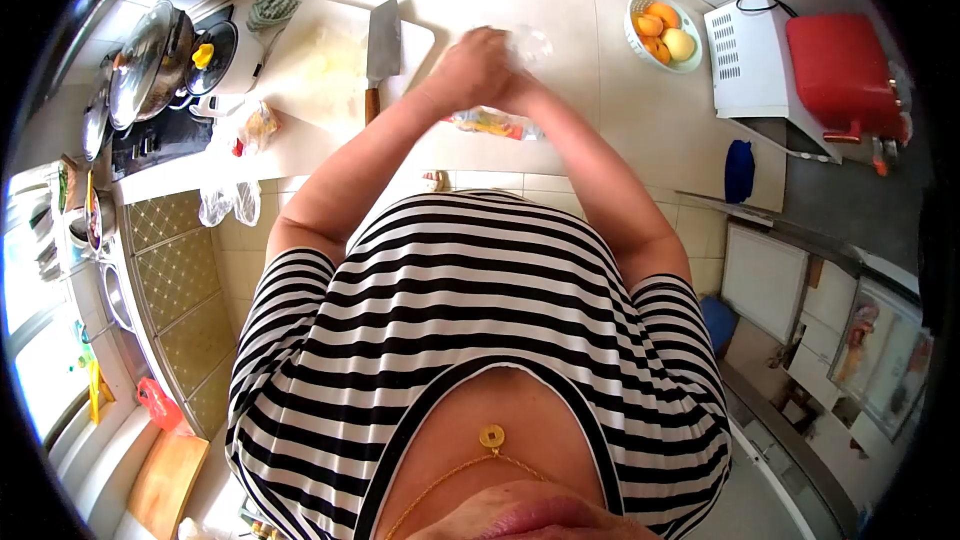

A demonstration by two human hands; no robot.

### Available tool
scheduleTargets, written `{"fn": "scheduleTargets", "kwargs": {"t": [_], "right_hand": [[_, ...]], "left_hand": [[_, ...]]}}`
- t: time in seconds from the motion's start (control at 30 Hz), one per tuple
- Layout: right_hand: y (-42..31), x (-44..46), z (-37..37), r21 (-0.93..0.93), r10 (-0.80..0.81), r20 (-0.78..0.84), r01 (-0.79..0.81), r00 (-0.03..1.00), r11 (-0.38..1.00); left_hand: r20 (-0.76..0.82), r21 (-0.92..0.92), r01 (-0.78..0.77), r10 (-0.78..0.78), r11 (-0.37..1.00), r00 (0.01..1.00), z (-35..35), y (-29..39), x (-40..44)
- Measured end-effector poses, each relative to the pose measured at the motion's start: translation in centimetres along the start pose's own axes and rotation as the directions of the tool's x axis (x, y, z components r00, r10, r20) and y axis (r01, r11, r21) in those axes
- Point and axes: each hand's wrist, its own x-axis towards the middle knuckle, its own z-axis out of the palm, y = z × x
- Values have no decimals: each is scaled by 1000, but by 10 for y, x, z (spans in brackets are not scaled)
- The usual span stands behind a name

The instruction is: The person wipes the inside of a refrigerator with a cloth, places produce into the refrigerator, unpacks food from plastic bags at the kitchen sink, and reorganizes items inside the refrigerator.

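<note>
My left hand point(474, 68) and my right hand point(514, 92) meet over the counter. The left hand lies across the right, its fingers curled; anything between them is hidden. The right hand's fingers are mostly covered and blurred. Just beyond them is a clear, see-through item point(531, 42), too smeared to name. Under my wrists lies a colourful plastic packet point(494, 124). To the left, a cleaver point(384, 40) rests with its handle towards me beside a pale cutting board point(318, 90), which carries a light yellowish heap point(335, 55).
A white basket point(684, 64) of orange and yellow fruit stands at the right, near a white appliance point(735, 60) and a red box-like object point(838, 60). Leftward are a lidded pot point(150, 65), a cooker point(225, 58), plastic bags point(240, 130) and a crumpled cloth point(273, 0).
</note>
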Motion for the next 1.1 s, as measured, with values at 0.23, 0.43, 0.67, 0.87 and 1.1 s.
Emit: {"fn": "scheduleTargets", "kwargs": {"t": [0.23, 0.43, 0.67, 0.87, 1.1], "right_hand": [[18, 1, 7, 266, 98, -128, -61, 987, 962], [16, -6, -8, 909, 376, 106, -243, 921, 339], [11, 0, 1, 908, 433, -103, -93, 895, 408], [19, -2, -5, 626, 443, -381, -126, 811, 769], [32, -13, 3, 979, 446, -83, -11, 891, 202]], "left_hand": [[113, -174, -20, 40, 985, 993, -19, -28, -2], [466, -728, 452, -112, 515, 878, -23, -69, -16], [74, -985, 114, -282, 131, 957, 46, -24, -22], [376, -907, 416, -319, 64, 870, 49, -30, -20], [392, -828, 111, -425, -550, 816, 68, -18, -20]]}}
